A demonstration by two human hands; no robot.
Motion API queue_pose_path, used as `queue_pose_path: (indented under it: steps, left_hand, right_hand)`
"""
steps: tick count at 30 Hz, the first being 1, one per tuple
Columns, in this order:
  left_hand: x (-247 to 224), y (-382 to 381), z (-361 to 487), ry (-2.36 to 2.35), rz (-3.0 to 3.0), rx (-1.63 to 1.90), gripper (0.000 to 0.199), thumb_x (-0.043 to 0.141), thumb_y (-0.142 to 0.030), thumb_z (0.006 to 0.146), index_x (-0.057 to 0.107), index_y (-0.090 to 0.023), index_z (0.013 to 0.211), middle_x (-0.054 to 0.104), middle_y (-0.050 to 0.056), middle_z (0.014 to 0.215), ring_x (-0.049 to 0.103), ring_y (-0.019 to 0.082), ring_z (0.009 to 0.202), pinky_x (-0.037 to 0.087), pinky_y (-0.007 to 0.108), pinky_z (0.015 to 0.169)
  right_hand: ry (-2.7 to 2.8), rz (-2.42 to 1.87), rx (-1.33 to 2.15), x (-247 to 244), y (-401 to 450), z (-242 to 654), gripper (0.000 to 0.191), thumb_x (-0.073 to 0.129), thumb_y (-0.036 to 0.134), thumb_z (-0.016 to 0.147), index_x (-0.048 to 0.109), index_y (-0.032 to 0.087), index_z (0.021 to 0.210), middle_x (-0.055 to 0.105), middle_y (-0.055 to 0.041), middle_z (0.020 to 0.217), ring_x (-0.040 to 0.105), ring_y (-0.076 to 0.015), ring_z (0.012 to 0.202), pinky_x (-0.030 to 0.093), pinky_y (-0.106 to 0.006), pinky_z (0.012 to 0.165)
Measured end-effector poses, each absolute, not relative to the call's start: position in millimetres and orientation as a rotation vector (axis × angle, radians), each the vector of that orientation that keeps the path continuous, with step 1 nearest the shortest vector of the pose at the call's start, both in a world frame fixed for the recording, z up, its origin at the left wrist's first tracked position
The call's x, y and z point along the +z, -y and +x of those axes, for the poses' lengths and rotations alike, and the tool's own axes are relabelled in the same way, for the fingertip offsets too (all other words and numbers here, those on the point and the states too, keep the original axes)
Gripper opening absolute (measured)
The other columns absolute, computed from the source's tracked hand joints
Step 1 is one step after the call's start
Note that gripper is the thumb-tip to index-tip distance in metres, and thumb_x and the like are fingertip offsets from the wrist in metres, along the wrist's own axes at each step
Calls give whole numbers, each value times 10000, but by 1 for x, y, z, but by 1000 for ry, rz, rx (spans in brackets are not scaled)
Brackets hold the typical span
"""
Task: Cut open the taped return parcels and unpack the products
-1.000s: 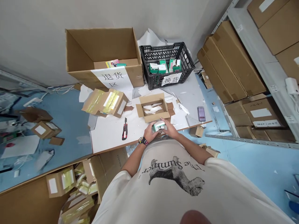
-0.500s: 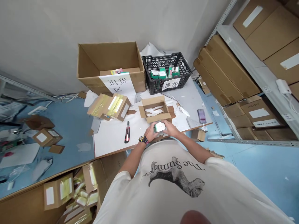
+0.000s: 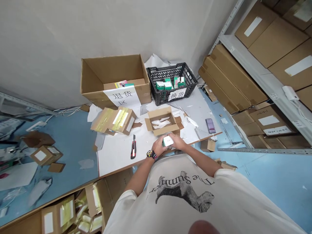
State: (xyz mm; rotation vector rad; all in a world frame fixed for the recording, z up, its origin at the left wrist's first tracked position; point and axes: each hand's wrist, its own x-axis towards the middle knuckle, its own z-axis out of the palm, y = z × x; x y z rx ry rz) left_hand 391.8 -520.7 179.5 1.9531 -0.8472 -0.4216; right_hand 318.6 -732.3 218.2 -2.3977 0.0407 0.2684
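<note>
Between my two hands, close to my body at the table's front edge, is a small white and green box (image 3: 168, 140). My left hand (image 3: 159, 145) grips its left side, a watch on that wrist. My right hand (image 3: 178, 142) closes on its right side. Just beyond them stands an open cardboard box (image 3: 162, 122) with white paper inside. A red and black utility knife (image 3: 133, 148) lies on the white table (image 3: 114, 156) to the left.
Two taped parcels (image 3: 114, 120) sit left of the open box. Behind stand a large carton (image 3: 114, 70) and a black crate (image 3: 172, 81) holding several green boxes. A phone (image 3: 210, 125) lies at right, before a shelf of cartons (image 3: 280, 42). A bin of parcels (image 3: 104, 195) is at lower left.
The small box has been tilted a little in my hands, so more of its white face shows. My view has shifted slightly upward; the things on the table stay put.
</note>
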Motion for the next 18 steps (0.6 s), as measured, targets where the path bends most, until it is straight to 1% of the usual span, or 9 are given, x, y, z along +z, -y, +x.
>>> queue_pose_path:
  steps: [3, 6, 8, 10, 12, 14, 15, 18]
  left_hand:
    - [189, 516, 390, 852, 1994, -432, 702, 919, -294, 821, 665, -280, 1476, 788, 115, 1422, 778, 370, 1301, 659, 557, 1108]
    - [219, 510, 388, 888, 2011, -397, 712, 924, -355, 818, 681, -322, 1487, 812, 86, 1383, 799, 371, 1251, 682, 518, 1053]
    - [248, 510, 390, 913, 1994, -363, 759, 933, -414, 829, 667, -362, 1539, 814, 70, 1382, 805, 375, 1227, 686, 510, 1034]
    - [280, 518, 400, 915, 1959, -334, 864, 945, -442, 821, 615, -382, 1618, 800, 70, 1414, 807, 387, 1198, 687, 533, 1027]
    - [309, 535, 420, 898, 1936, -300, 932, 949, -445, 816, 569, -374, 1665, 784, 82, 1437, 810, 389, 1149, 698, 544, 985]
    - [334, 560, 452, 900, 1928, -242, 934, 942, -445, 828, 551, -349, 1671, 766, 97, 1458, 809, 386, 1140, 705, 541, 966]
    - [346, 576, 472, 915, 1927, -201, 915, 934, -450, 843, 549, -336, 1664, 756, 103, 1469, 805, 386, 1162, 704, 541, 983]
    - [381, 627, 549, 992, 1913, -39, 810, 880, -481, 925, 550, -305, 1644, 718, 110, 1522, 758, 386, 1311, 655, 566, 1132]
  right_hand:
    - [-39, -2410, 310, 232, 728, 316, 467, 809, 151, 856, 642, 249, 1281, 730, -62, 1229, 712, -279, 1066, 544, -329, 878]
    - [-13, -2383, 311, 264, 731, 313, 484, 832, 180, 824, 672, 272, 1271, 742, -52, 1197, 725, -288, 1050, 545, -329, 853]
    - [19, -2328, 275, 295, 740, 314, 555, 879, 224, 792, 686, 297, 1308, 754, -53, 1215, 738, -311, 1077, 562, -355, 865]
    - [66, -2266, 240, 330, 756, 322, 645, 921, 270, 778, 688, 324, 1377, 765, -57, 1251, 749, -335, 1104, 581, -388, 881]
    - [107, -2231, 206, 365, 779, 341, 692, 939, 312, 790, 685, 342, 1433, 769, -60, 1260, 754, -353, 1114, 596, -417, 895]
    - [152, -2232, 132, 396, 807, 370, 690, 936, 317, 811, 688, 340, 1455, 765, -67, 1260, 752, -361, 1118, 606, -437, 913]
    - [178, -2240, 81, 409, 822, 390, 674, 926, 309, 827, 689, 335, 1458, 761, -70, 1262, 750, -361, 1123, 609, -444, 925]
    - [271, -2274, -89, 440, 867, 467, 624, 875, 290, 898, 670, 308, 1487, 738, -88, 1318, 724, -368, 1201, 615, -474, 1000]
